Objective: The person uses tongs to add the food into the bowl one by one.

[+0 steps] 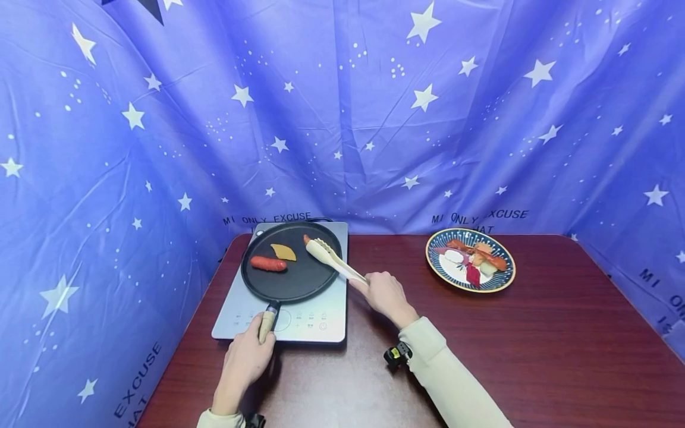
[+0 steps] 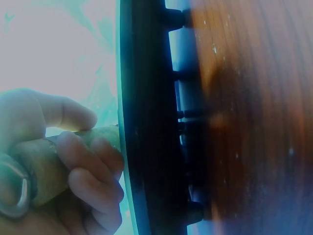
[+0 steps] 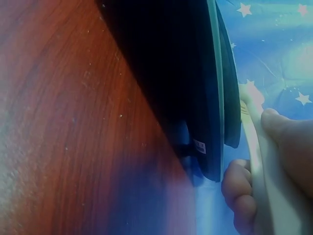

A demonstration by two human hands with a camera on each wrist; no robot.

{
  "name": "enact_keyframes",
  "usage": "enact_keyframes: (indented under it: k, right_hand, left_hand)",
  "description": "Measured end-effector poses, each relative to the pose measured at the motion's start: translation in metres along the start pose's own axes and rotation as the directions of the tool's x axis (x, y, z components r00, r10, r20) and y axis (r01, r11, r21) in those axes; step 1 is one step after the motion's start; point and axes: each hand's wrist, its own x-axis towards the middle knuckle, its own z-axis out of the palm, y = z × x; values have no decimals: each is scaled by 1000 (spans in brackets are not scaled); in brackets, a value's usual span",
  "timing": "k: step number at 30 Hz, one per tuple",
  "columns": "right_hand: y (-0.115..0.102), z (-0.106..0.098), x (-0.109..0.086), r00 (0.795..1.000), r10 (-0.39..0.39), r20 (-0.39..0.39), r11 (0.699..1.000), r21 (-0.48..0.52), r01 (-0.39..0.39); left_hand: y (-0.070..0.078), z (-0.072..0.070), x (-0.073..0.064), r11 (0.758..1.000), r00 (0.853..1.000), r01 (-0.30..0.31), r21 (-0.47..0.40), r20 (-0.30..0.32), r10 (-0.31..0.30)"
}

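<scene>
My left hand (image 1: 247, 355) grips the wooden handle (image 1: 266, 326) of a flat black frying pan (image 1: 299, 284); its fingers (image 2: 93, 196) curl round that handle in the left wrist view. On the pan lie a red sausage (image 1: 269, 264) and a yellow wedge-shaped piece (image 1: 284, 252). Cream-coloured tongs (image 1: 345, 268) are held in my right hand (image 1: 386, 295), with their tips over the pan's right side. A small reddish-brown end (image 1: 307, 239) pokes out at those tips; the rest of that piece is hidden. In the right wrist view, thumb and fingers hold the tongs (image 3: 261, 147) from both sides.
Under the pan is a silver induction cooker (image 1: 332, 318) at the table's left side. A blue-patterned plate (image 1: 439, 274) with several food pieces stands at the back right of the brown table (image 1: 514, 356). A blue star-printed curtain (image 1: 342, 119) hangs behind and on both sides.
</scene>
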Motion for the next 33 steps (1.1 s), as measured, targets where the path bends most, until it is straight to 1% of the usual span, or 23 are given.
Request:
enact_keyframes:
  k: [6,12,19,26,33]
  right_hand:
    - [-2,4,7,1000,-1,0,999,-34,1]
    - [-8,6,11,1000,-14,-8,999,-45,14]
    - [-14,6,14,999,-27,-16,997,-68,26]
    - [-18,8,20,999,-50,-21,994,-102,48]
    - [-22,7,26,998,-54,-14,990,-135,52]
  left_hand:
    - [-1,0,0,1000,1000,3,-2,-6,-3]
    - [-1,1,0,1000,1000,7,-12,-4,-7]
    - [-1,3,0,1000,1000,0,-11,-12,0]
    - [-1,3,0,1000,1000,10,-12,1,-10]
    - [-1,2,1,1000,1000,-1,-12,-3,1]
